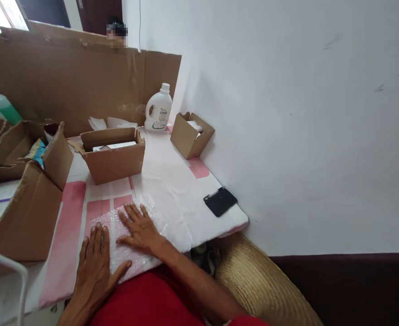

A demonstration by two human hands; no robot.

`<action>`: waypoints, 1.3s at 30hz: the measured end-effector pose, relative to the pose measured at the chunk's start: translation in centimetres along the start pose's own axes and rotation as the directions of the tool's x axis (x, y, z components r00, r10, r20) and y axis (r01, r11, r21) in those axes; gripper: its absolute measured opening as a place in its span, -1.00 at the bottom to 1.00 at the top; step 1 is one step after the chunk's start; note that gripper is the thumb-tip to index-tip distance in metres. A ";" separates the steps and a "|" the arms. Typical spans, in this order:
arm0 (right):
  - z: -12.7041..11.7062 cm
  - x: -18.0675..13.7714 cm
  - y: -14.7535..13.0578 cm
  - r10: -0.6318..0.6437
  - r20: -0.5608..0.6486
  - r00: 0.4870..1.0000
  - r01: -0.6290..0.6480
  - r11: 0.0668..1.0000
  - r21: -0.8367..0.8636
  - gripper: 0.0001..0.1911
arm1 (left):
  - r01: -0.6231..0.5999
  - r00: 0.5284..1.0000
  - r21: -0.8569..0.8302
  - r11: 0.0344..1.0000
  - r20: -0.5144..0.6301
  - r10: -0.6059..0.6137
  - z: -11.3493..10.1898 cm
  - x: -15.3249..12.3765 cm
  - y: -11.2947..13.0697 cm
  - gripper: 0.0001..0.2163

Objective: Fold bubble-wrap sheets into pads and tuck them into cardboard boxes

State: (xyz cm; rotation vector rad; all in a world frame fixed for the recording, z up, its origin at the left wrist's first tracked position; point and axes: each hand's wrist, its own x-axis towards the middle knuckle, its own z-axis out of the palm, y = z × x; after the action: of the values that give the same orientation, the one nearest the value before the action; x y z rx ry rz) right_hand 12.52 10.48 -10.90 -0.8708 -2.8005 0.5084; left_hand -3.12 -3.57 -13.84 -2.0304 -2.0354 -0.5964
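A clear sheet of bubble wrap [118, 260] lies flat on the cloth-covered table at its front edge, close to my body. My left hand [96, 258] rests palm down on the left side of the sheet, fingers straight and thumb stretched out to the right. On the sheet's upper middle lies my right hand [139, 228], also palm down, with its fingers spread. Neither hand grips anything. The table's pink and white pattern shows through the plastic.
Cardboard boxes [33, 213] crowd the left, and another box [116, 160] stands ahead. A white jug [159, 111] and a small carton [190, 138] are farther back. A black flat object [220, 201] lies near the right wall. Behind a cardboard screen [84, 81], a person's head shows.
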 end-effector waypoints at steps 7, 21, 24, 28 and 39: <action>-3.4 -4.9 6.5 0.278 0.011 0.960 -0.277 0.959 -0.054 -0.14 | -0.019 1.000 0.034 0.999 -0.002 0.019 0.0 0.3 -0.1 0.00; -2.5 -13.3 6.7 -0.144 0.040 0.989 0.147 0.984 -0.099 -0.06 | -0.375 0.909 -0.103 0.921 0.155 0.387 -5.0 -3.0 -5.0 -0.41; -2.6 -13.6 6.6 -0.158 -0.019 0.987 0.157 0.987 -0.026 -0.25 | -0.343 0.919 -0.150 0.927 0.149 0.364 -5.0 -3.4 -5.5 -0.43; -2.6 -13.4 6.6 -0.108 -0.116 0.987 0.118 0.990 0.082 -0.45 | -0.281 0.943 -0.227 0.932 0.115 0.312 -5.3 -3.0 -5.3 -0.52; -1.3 -10.2 5.6 0.228 -0.429 0.874 -0.085 0.941 0.328 -0.77 | 0.009 0.999 -0.449 0.894 -0.027 -0.024 -4.5 -0.8 -3.9 -0.87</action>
State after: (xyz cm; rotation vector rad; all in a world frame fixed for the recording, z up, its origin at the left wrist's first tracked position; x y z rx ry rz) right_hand 24.08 9.23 -12.35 -1.0020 -2.1623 0.6325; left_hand -7.62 -6.08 -10.63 -2.2186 -2.0394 -1.1917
